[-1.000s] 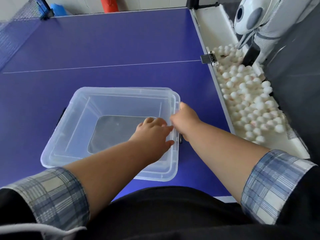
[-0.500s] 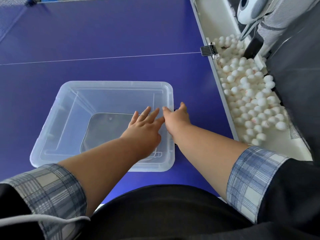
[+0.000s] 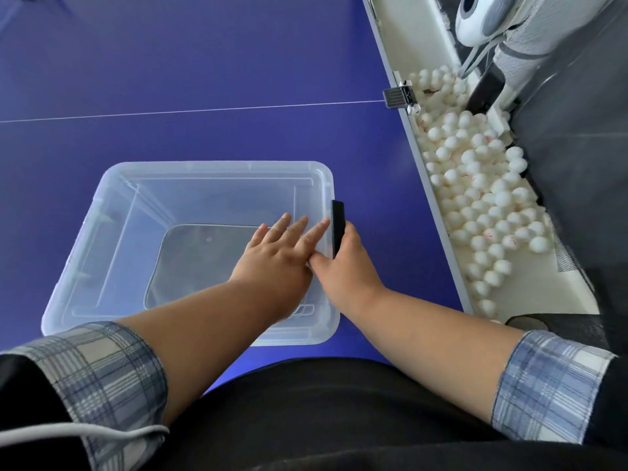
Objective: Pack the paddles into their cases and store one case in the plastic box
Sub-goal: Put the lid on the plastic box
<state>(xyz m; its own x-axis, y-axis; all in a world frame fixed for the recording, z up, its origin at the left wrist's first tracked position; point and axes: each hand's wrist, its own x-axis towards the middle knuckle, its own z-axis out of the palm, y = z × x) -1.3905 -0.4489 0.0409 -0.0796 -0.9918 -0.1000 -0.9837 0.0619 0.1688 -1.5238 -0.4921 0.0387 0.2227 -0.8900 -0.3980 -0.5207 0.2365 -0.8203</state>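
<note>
A clear plastic box (image 3: pixel 217 166) with its clear lid on stands on the blue table (image 3: pixel 204 62) in front of me. A dark grey flat shape (image 3: pixel 204 260) shows through the plastic at the bottom; I cannot tell what it is. My left hand (image 3: pixel 275 260) lies flat on the right part of the lid, fingers spread. My right hand (image 3: pixel 346 266) grips the black latch (image 3: pixel 337 226) on the box's right side, thumb against the lid's edge. No paddle is in view.
Along the table's right edge runs a white trough with several white balls (image 3: pixel 475 198). A white ball machine (image 3: pixel 482 18) stands behind it. A small black clamp (image 3: pixel 399 96) sits on the table edge where the white line ends.
The lid, skewed on the box a second ago, now sits square. My left hand has flattened on it. My right hand has closed on the black latch, now raised at the rim.
</note>
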